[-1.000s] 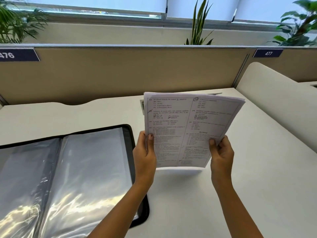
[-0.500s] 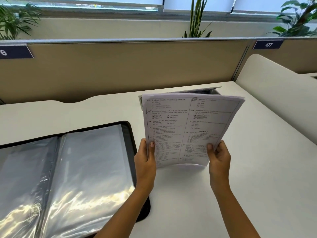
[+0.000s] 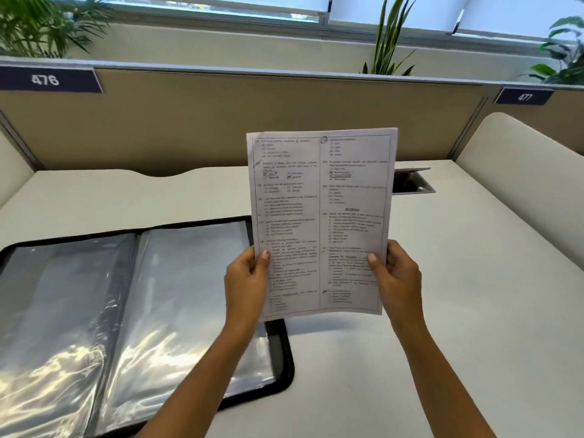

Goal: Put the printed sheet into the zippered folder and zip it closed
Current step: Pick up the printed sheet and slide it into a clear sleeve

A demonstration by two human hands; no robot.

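My left fingers (image 3: 264, 256) pinch the left edge of the printed sheet (image 3: 322, 216), thumb on the front and the other fingers behind it. My right fingers (image 3: 372, 257) pinch the right edge the same way. My left hand (image 3: 246, 279) and my right hand (image 3: 396, 276) hold the sheet low down, near its bottom corners. The sheet stands up in the air above the surface (image 3: 442, 311), with the print facing me. It has two columns of small text and some pen marks. Its bottom left corner hangs over the right edge of the zippered folder (image 3: 142, 295). The folder lies open and flat on the surface to the left, and I see shiny clear sleeves inside it. Behind the sheet is a tan wall panel (image 3: 189, 121) with a sign that says 476 (image 3: 45, 80). Green plants (image 3: 388, 36) stand behind the panel
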